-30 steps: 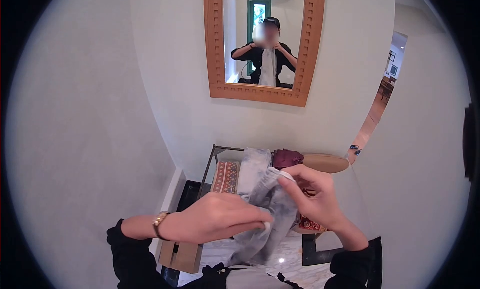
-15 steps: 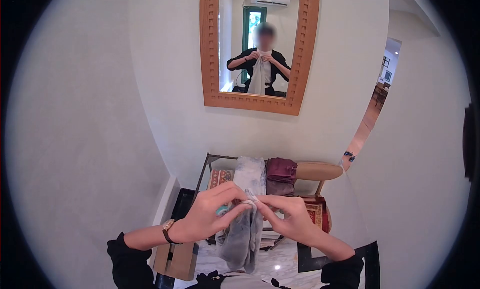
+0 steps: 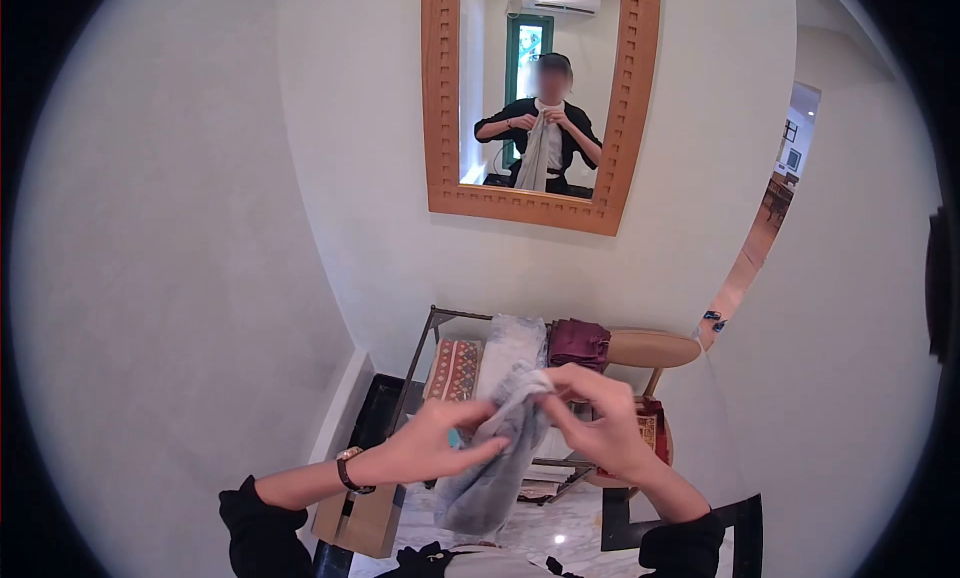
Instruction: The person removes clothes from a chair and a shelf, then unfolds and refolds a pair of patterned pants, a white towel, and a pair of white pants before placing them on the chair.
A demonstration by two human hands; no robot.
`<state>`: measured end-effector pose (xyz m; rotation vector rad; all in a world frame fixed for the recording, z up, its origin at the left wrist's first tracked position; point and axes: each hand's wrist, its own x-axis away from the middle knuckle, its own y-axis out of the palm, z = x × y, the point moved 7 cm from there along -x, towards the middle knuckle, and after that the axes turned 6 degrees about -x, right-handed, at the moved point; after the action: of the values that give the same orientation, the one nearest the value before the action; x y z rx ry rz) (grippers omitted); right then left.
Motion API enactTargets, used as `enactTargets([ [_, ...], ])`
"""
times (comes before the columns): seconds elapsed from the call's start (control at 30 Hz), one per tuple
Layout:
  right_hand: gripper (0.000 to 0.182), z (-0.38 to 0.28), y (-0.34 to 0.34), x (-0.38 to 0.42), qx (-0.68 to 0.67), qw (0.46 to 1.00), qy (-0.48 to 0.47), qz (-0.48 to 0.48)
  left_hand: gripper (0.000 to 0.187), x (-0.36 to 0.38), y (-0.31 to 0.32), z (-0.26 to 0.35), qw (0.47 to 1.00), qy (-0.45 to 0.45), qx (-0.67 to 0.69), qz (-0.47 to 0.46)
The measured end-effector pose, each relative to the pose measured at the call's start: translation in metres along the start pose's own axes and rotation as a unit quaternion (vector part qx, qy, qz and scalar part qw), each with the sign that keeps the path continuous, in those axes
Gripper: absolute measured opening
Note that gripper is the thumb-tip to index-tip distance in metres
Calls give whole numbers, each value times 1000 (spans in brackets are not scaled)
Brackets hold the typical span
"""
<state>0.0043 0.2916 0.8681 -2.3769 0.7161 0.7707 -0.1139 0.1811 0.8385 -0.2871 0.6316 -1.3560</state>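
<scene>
The hands hide part of the grey cloth (image 3: 490, 473) and much of the table beyond; blur softens the fingers, and the left hand's (image 3: 422, 446) rear fingers cannot be made out. Something turquoise just right of that hand is mostly covered. In the wood-framed mirror (image 3: 431, 118), cut off at the top, the reflected person's face is blurred.

The dark metal-framed table (image 3: 433, 310) stands against a pale wall and bears an orange patterned item (image 3: 455, 370) on the left, a pale folded cloth (image 3: 512, 340) in the middle and a maroon folded cloth (image 3: 580, 342) on the right. A chair with a tan backrest (image 3: 655, 348) is farther right. Near left, a cardboard box (image 3: 375, 523) rests on the veined white floor (image 3: 560, 550), which has black bands.

The grey cloth hangs in the air between the hands, its long axis slanting from a gathered far-right end to a looser near-left end. The right hand (image 3: 605, 428) pinches the gathered end between thumb and forefinger; the left hand's thumb and forefinger are spread, with cloth visible between them.
</scene>
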Motion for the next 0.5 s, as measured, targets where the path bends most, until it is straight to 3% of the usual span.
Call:
enactTargets([
  [0.07, 21, -9, -23, 0, 41, 997, -12, 69, 30, 9, 22, -31, 984, 4, -116, -135],
  [0.17, 17, -10, -66, 0, 18, 983, -7, 185, 50, 32, 52, -93, 977, 21, -104, -187],
  [0.27, 19, -6, -112, 2, -24, 950, -11, 312, 45, 52, 63, -125, 938, -5, -129, -321],
  [0.37, 24, 6, -153, 12, -36, 924, -2, 380, 48, 70, 61, -152, 904, -57, -151, -396],
  [0.47, 26, 26, -179, 20, -54, 918, 1, 392, 46, 58, 27, -113, 955, 42, -158, -246],
  [0.5, 26, 31, -184, 24, -51, 917, 4, 396, 44, 56, 14, -102, 942, 60, -245, -220],
])
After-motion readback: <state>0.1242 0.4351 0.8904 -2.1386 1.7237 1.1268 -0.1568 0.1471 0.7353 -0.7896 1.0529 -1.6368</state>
